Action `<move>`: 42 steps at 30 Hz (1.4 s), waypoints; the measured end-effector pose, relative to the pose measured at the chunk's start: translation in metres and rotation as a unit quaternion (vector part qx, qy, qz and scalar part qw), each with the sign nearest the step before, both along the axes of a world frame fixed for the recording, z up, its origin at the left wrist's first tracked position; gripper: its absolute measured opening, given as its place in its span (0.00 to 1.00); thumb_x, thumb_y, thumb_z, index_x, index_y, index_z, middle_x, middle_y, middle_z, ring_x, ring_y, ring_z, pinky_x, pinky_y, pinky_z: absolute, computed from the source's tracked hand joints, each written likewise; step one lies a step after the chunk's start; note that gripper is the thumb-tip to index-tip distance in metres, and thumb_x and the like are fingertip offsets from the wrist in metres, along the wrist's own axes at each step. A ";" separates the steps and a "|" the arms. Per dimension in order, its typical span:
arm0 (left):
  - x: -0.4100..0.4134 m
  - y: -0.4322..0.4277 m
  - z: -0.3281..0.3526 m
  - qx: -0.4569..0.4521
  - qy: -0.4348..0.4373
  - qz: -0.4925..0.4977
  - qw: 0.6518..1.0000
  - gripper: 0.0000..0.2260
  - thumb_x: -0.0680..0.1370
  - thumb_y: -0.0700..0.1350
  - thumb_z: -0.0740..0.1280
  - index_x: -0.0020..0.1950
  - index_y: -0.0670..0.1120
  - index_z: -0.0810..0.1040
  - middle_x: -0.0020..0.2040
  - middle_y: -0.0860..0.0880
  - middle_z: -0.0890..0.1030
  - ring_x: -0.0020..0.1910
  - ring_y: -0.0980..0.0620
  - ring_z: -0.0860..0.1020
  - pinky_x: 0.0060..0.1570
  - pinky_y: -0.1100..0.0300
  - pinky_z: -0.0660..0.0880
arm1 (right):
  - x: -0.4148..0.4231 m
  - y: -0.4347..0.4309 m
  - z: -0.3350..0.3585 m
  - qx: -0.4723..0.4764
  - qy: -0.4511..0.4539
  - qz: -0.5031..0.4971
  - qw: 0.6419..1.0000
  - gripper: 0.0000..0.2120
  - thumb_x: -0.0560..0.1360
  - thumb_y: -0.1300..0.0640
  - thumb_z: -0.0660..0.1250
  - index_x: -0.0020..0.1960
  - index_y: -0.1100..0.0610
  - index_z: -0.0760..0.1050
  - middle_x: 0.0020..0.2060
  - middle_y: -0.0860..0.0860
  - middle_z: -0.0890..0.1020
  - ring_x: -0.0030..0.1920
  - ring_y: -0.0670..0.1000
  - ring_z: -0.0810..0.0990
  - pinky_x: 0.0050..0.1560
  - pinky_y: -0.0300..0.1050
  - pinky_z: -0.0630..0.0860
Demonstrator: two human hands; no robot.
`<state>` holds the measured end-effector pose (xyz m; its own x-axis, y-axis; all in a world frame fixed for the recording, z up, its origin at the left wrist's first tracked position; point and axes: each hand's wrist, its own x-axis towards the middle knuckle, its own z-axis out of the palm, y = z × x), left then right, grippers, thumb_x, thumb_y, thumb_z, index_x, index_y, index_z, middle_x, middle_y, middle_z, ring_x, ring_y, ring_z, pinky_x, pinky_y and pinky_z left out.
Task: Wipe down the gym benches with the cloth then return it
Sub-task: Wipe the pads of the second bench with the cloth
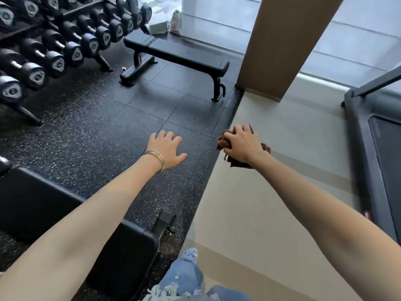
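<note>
Cloth: brown, bunched up, in the air just right of frame centre at about 3 o'clock, over the seam where the black speckled rubber floor meets the beige floor. It touches neither bench.

Head view. The right hand is clenched round the cloth, fingers curled over the top, with cloth sticking out at both sides and below the wrist. The left hand, just left of centre at 9 o'clock, has its fingers spread and relaxed, palm down, holding nothing. Gold bangles sit on that wrist. Both arms are stretched forward.

The far bench, black and flat, is at 12 o'clock, well apart from the hands. The near bench is at 8 o'clock, under the left forearm. The dumbbell rack is at 10 to 11 o'clock, the tan pillar at 1 o'clock, and a treadmill at 3 o'clock on the frame edge. At 6 o'clock there are ripped jeans and a light blue shoe.
</note>
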<state>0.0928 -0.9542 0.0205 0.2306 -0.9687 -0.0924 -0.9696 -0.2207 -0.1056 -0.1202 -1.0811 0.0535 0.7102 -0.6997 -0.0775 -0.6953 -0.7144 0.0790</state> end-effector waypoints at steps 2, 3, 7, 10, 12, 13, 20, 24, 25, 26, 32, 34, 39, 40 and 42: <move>0.010 -0.031 0.006 -0.007 -0.014 0.001 1.000 0.27 0.76 0.64 0.54 0.70 0.51 0.64 0.67 0.46 0.70 0.66 0.45 0.67 0.64 0.48 0.65 | 0.006 -0.027 0.002 -0.009 -0.008 -0.003 1.000 0.16 0.75 0.43 0.61 0.60 0.49 0.71 0.59 0.57 0.71 0.62 0.60 0.65 0.53 0.57 0.69; 0.014 -0.046 0.009 -0.012 -0.012 0.002 1.000 0.27 0.76 0.63 0.54 0.70 0.51 0.65 0.67 0.46 0.70 0.66 0.45 0.67 0.63 0.48 0.65 | 0.009 -0.039 0.003 -0.011 -0.011 -0.005 1.000 0.16 0.75 0.43 0.62 0.60 0.49 0.71 0.59 0.57 0.71 0.61 0.61 0.65 0.53 0.57 0.69; 0.022 -0.094 0.015 -0.013 -0.012 -0.001 1.000 0.26 0.76 0.63 0.55 0.70 0.50 0.65 0.68 0.46 0.69 0.66 0.45 0.66 0.63 0.49 0.65 | 0.020 -0.085 -0.001 -0.005 -0.009 -0.002 1.000 0.17 0.75 0.43 0.62 0.61 0.48 0.71 0.58 0.57 0.71 0.61 0.61 0.65 0.53 0.57 0.69; 0.030 -0.131 0.014 -0.011 -0.011 0.007 1.000 0.26 0.76 0.62 0.55 0.69 0.50 0.65 0.70 0.46 0.67 0.67 0.45 0.66 0.63 0.49 0.65 | 0.027 -0.127 -0.006 0.002 -0.011 -0.001 1.000 0.17 0.75 0.43 0.61 0.61 0.48 0.71 0.58 0.57 0.71 0.61 0.60 0.65 0.54 0.57 0.69; 0.034 -0.156 0.011 -0.010 -0.009 0.014 1.000 0.26 0.76 0.62 0.55 0.70 0.50 0.65 0.70 0.46 0.66 0.67 0.45 0.66 0.63 0.49 0.65 | 0.032 -0.158 -0.009 0.009 -0.013 0.007 1.000 0.16 0.75 0.43 0.62 0.60 0.48 0.71 0.57 0.57 0.71 0.61 0.60 0.65 0.54 0.57 0.69; 0.036 -0.170 0.009 -0.008 -0.009 0.021 1.000 0.26 0.76 0.62 0.55 0.70 0.50 0.65 0.71 0.46 0.66 0.68 0.45 0.65 0.64 0.49 0.65 | 0.035 -0.175 -0.010 0.011 -0.015 0.012 1.000 0.16 0.75 0.43 0.62 0.60 0.48 0.71 0.57 0.56 0.71 0.60 0.60 0.65 0.54 0.57 0.69; 0.032 -0.287 0.015 -0.015 0.001 0.065 0.998 0.26 0.77 0.61 0.56 0.71 0.50 0.64 0.72 0.46 0.63 0.69 0.44 0.63 0.65 0.49 0.64 | 0.041 -0.310 -0.003 -0.008 -0.010 0.044 0.999 0.17 0.75 0.41 0.61 0.61 0.47 0.71 0.57 0.56 0.71 0.61 0.60 0.66 0.54 0.57 0.70; 0.025 -0.353 0.024 -0.043 -0.009 0.086 0.995 0.26 0.77 0.60 0.57 0.73 0.52 0.61 0.75 0.46 0.58 0.73 0.45 0.57 0.68 0.48 0.58 | 0.043 -0.382 0.004 -0.012 0.001 0.056 0.998 0.16 0.76 0.41 0.60 0.60 0.46 0.71 0.57 0.55 0.71 0.61 0.59 0.66 0.54 0.57 0.69; 0.025 -0.368 0.025 -0.046 -0.007 0.094 0.994 0.26 0.77 0.60 0.57 0.73 0.52 0.60 0.75 0.45 0.56 0.73 0.45 0.56 0.69 0.48 0.58 | 0.046 -0.397 0.006 -0.015 0.002 0.057 0.998 0.16 0.76 0.41 0.60 0.60 0.47 0.71 0.57 0.55 0.71 0.61 0.59 0.66 0.54 0.57 0.68; 0.026 -0.382 0.025 -0.045 -0.004 0.097 0.994 0.27 0.77 0.60 0.57 0.73 0.52 0.59 0.76 0.45 0.56 0.74 0.44 0.55 0.69 0.48 0.57 | 0.049 -0.409 0.007 -0.014 0.004 0.057 0.998 0.16 0.76 0.41 0.59 0.60 0.47 0.72 0.58 0.55 0.71 0.61 0.59 0.66 0.54 0.57 0.68; 0.044 -0.443 0.012 -0.024 -0.003 0.105 0.994 0.27 0.76 0.60 0.56 0.74 0.53 0.58 0.75 0.45 0.56 0.74 0.44 0.55 0.70 0.47 0.58 | 0.076 -0.471 -0.004 0.006 0.009 0.077 0.997 0.16 0.76 0.42 0.60 0.61 0.47 0.72 0.59 0.56 0.71 0.61 0.60 0.66 0.56 0.59 0.69; 0.058 -0.463 0.008 -0.011 -0.005 0.104 0.995 0.27 0.76 0.60 0.56 0.74 0.53 0.58 0.75 0.45 0.56 0.73 0.44 0.55 0.69 0.47 0.58 | 0.090 -0.493 -0.009 0.016 0.006 0.071 0.997 0.17 0.76 0.42 0.60 0.61 0.47 0.72 0.58 0.56 0.71 0.60 0.60 0.66 0.55 0.60 0.70; 0.107 -0.527 0.000 -0.004 0.004 0.094 0.996 0.28 0.77 0.60 0.56 0.74 0.53 0.57 0.76 0.47 0.56 0.74 0.45 0.55 0.70 0.46 0.57 | 0.137 -0.555 -0.020 0.035 0.012 0.061 0.997 0.17 0.76 0.41 0.60 0.60 0.47 0.72 0.58 0.56 0.71 0.61 0.59 0.65 0.56 0.60 0.68; 0.119 -0.540 0.000 -0.005 0.005 0.091 0.996 0.28 0.77 0.60 0.56 0.74 0.53 0.58 0.76 0.47 0.56 0.74 0.45 0.55 0.71 0.46 0.57 | 0.150 -0.569 -0.019 0.036 0.010 0.059 0.998 0.17 0.76 0.41 0.60 0.60 0.47 0.72 0.58 0.56 0.71 0.61 0.59 0.65 0.56 0.60 0.69; 0.146 -0.568 0.003 -0.007 0.008 0.083 0.996 0.28 0.77 0.60 0.56 0.74 0.52 0.58 0.76 0.46 0.57 0.73 0.45 0.55 0.71 0.46 0.57 | 0.176 -0.596 -0.016 0.032 0.004 0.051 0.998 0.17 0.75 0.41 0.61 0.60 0.47 0.72 0.57 0.56 0.71 0.61 0.60 0.66 0.56 0.60 0.68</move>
